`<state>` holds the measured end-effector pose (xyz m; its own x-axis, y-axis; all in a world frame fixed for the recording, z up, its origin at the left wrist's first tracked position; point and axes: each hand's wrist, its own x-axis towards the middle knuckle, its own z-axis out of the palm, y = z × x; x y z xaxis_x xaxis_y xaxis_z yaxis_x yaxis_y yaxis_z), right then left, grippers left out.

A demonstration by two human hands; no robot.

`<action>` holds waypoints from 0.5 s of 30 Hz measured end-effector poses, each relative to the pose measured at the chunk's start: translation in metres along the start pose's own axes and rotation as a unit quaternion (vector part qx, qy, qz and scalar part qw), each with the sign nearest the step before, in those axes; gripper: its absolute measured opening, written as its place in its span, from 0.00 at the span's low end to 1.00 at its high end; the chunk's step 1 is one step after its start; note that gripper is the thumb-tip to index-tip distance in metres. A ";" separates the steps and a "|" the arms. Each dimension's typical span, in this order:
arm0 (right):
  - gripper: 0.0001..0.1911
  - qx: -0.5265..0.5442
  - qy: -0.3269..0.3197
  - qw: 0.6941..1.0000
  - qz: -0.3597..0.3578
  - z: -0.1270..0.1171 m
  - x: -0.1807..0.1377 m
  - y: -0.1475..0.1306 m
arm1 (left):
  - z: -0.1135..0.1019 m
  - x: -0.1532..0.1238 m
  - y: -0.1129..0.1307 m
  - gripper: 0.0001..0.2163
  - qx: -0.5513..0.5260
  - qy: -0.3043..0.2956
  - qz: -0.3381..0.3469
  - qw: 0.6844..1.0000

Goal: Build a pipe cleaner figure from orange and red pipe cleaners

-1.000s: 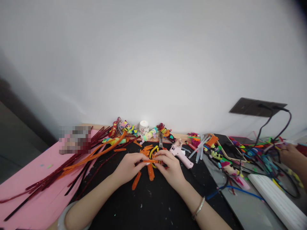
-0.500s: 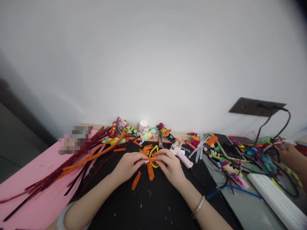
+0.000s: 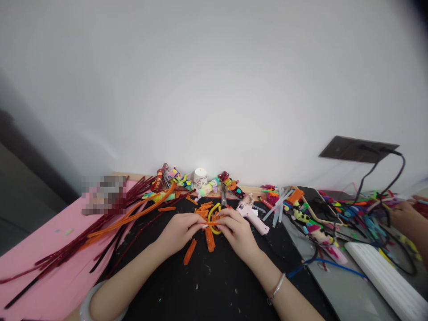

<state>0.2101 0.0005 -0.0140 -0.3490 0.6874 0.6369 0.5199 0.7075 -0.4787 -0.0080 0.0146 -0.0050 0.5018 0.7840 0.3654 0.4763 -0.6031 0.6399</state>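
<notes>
Between my two hands a short orange pipe cleaner piece [image 3: 210,223] is held level, one end pinched by each. My left hand [image 3: 180,229] grips its left end with thumb and forefinger. At the right end, the fingertips of my right hand [image 3: 238,231] are closed on it. Just behind lies a yellow ring-shaped piece [image 3: 210,215], partly covered by my fingers. Bundled orange pieces [image 3: 210,240] rest below the held piece, and another orange piece [image 3: 190,252] lies nearer me. More cut orange pieces [image 3: 203,207] are scattered behind my hands.
Beyond my right hand are scissors [image 3: 224,196], a pink glue gun [image 3: 254,218] and glue sticks [image 3: 279,205]. A paper cup [image 3: 200,177] stands by the wall. Long pipe cleaners [image 3: 127,214] lie at left. A white power strip [image 3: 384,272] and another person's hand [image 3: 406,218] are at right.
My hands stay almost still with the orange piece between them. At the far right, the other person's hand has shifted slightly.
</notes>
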 end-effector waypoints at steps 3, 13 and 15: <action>0.08 0.005 -0.011 1.000 0.016 0.000 0.000 -0.001 | 0.000 0.000 -0.002 0.09 -0.005 0.009 0.003 1.000; 0.07 0.014 0.009 0.999 0.052 0.004 -0.003 0.001 | 0.001 0.000 -0.002 0.08 -0.006 0.017 0.000 1.000; 0.07 0.010 0.009 0.999 0.051 0.003 -0.002 0.001 | 0.001 0.000 -0.001 0.09 -0.003 0.017 -0.002 1.000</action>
<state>0.2091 0.0004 -0.0182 -0.2807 0.7524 0.5958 0.5367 0.6378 -0.5525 -0.0076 0.0150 -0.0069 0.4758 0.7906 0.3853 0.4735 -0.5995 0.6453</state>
